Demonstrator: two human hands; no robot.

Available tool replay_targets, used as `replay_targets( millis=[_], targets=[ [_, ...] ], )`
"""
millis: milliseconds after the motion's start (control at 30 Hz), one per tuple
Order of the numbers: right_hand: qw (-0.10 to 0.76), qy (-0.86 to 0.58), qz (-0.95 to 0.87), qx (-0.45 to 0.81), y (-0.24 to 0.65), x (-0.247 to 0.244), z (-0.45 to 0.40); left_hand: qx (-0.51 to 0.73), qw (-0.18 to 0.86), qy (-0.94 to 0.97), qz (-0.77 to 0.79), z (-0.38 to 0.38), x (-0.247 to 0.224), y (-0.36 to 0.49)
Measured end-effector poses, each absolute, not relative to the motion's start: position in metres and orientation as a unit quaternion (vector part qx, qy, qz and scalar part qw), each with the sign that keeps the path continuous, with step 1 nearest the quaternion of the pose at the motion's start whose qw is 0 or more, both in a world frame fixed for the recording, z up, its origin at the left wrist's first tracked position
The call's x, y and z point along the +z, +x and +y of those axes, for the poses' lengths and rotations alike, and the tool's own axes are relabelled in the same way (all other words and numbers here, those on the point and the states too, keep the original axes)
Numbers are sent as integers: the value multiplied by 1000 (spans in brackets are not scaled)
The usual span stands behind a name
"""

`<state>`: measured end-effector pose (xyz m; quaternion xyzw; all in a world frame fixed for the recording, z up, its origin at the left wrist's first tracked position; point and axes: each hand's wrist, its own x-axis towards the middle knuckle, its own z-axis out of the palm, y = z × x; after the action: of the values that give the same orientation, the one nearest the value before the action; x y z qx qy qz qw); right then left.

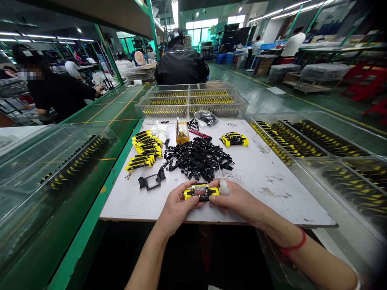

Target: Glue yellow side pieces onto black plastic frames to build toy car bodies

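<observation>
Between my two hands is a yellow-and-black plastic frame point(202, 192) with an open window in its middle, held over the front of the white board. My left hand point(179, 203) pinches its left end, thumb in front. At the right end, my right hand point(232, 198) grips it, with a pale cover on one fingertip. Just beyond lies a heap of small black plastic parts point(198, 157). A row of similar yellow-and-black frames point(146, 149) lies to the left, and a few more frames point(234, 139) sit at the right. An all-black frame point(151, 180) lies nearer my left hand.
Behind the heap stand a small yellowish box point(182, 135), a red pen-like tool point(200, 134) and a clear plastic bag point(207, 117). Clear trays point(242, 105) of frames surround the white board point(254, 201). Co-workers sit ahead and to the left.
</observation>
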<state>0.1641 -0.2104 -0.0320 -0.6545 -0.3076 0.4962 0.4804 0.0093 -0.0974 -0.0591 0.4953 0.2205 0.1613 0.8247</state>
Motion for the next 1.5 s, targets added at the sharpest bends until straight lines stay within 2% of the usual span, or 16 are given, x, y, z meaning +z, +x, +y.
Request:
replay_targets(
  millis=[367,667,967,1267,1500],
  targets=[
    [452,-645,-321,526,166,-26,-211,151,823,494,236,-97,-57,10],
    [484,-628,-272,546,164,-29,-210,131,843,467,233,-97,-54,10],
    [473,-682,-294,474,157,-25,-208,128,824,505,222,-99,-50,9],
    [435,-648,-320,537,168,-23,-214,105,825,483,273,-96,-46,15],
    [462,-637,-284,548,166,-29,-209,104,848,461,240,-95,-44,14]
  ],
)
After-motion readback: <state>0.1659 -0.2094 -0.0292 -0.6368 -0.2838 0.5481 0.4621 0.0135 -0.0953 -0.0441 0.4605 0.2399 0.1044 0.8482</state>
